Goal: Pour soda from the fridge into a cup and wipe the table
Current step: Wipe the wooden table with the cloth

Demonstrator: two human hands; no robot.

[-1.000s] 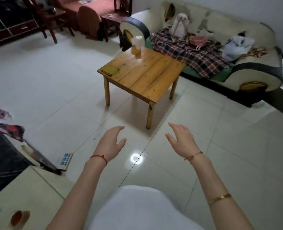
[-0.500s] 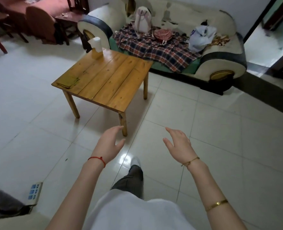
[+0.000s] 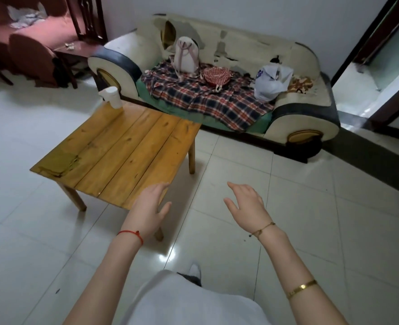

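Observation:
A low wooden table (image 3: pixel 133 158) stands on the tiled floor ahead and to the left. A white paper cup (image 3: pixel 113 96) sits upright at its far corner. A folded yellow-green cloth (image 3: pixel 59 161) lies flat at its left corner. My left hand (image 3: pixel 148 213) hovers open in front of the table's near corner, holding nothing. My right hand (image 3: pixel 246 207) is open over the bare floor to the right, also with nothing in it. No fridge or soda is in view.
A worn cream sofa (image 3: pixel 240 57) with a plaid blanket (image 3: pixel 208 99), a pink bag (image 3: pixel 186 55) and a white plastic bag (image 3: pixel 272 82) stands behind the table. A doorway (image 3: pixel 386 73) opens at the right. Red chairs (image 3: pixel 30 52) stand at the far left.
The view has swung right and moved closer to the table and sofa. Both hands stay open and raised; the left one now overlaps the table's near corner.

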